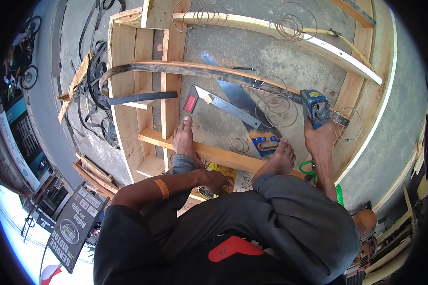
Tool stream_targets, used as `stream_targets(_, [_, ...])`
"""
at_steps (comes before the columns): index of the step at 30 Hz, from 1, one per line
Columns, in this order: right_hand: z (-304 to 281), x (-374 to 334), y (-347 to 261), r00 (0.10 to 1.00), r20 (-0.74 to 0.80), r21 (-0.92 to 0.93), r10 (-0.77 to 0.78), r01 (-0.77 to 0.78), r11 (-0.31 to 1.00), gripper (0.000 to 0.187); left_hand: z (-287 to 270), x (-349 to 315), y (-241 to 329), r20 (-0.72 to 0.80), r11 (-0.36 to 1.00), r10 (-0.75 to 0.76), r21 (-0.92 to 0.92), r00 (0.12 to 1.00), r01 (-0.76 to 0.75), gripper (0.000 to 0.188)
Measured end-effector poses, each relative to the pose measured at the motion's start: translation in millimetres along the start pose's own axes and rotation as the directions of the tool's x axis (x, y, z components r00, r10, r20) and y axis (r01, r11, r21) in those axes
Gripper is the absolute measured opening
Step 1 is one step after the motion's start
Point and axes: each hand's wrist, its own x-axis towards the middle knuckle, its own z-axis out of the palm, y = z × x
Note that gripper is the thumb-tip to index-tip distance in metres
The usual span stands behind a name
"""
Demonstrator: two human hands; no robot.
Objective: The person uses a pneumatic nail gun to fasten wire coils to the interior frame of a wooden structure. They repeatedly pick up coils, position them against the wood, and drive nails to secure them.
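Observation:
In my right hand (317, 137) is a blue pneumatic stapler (316, 105), gripped at the right side of a wooden frame. Its nose is against or just over the end of a dark rubber strap (199, 71) that runs across the frame along a wooden bar; exact contact is hidden. My left hand (215, 181) reaches down between my legs beside a yellow container (227, 175); its fingers are mostly hidden. A shorter black strap (145, 98) spans two boards on the left. Wire springs (277, 107) lie loose near the stapler.
A handsaw (264, 142) and a try square (228, 105) rest on the concrete inside the frame, near my bare feet (183, 137). Tangled black straps (92, 104) lie at the left. A green air hose (339, 194) trails by my right forearm. More springs sit on the far bar (252, 23).

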Motion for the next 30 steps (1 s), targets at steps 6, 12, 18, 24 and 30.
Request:
stream_targets(6, [-6,-1,-3,0.999,0.04,0.026,-0.017,0.016,1.0,0.03,7,-7,12,0.204,0.778,-0.474,-0.358,0.857,0.516,0.048])
stream_targets(12, [-8,9,4,0.997,0.046,0.008,-0.063,0.063,0.998,0.03,27,2,-8,0.127,0.956,-0.292,0.018,0.948,0.292,0.043])
stream_targets(18, [-13,6,-10,0.985,0.167,-0.017,-0.054,0.058,0.998,0.034,0,-66,40,-0.287,0.878,-0.426,-0.36,0.858,0.315,0.045])
stream_targets(24, [-14,9,1,0.983,0.119,0.053,-0.139,0.133,0.99,0.029,-31,-122,2,-0.837,0.913,-0.393,-0.306,0.38,0.27,0.055])
stream_targets(30, [-24,11,-14,0.968,0.194,-0.01,-0.158,0.163,0.987,0.023,-11,-152,21,-0.741,0.796,-0.553,-0.605,0.382,-0.022,0.048])
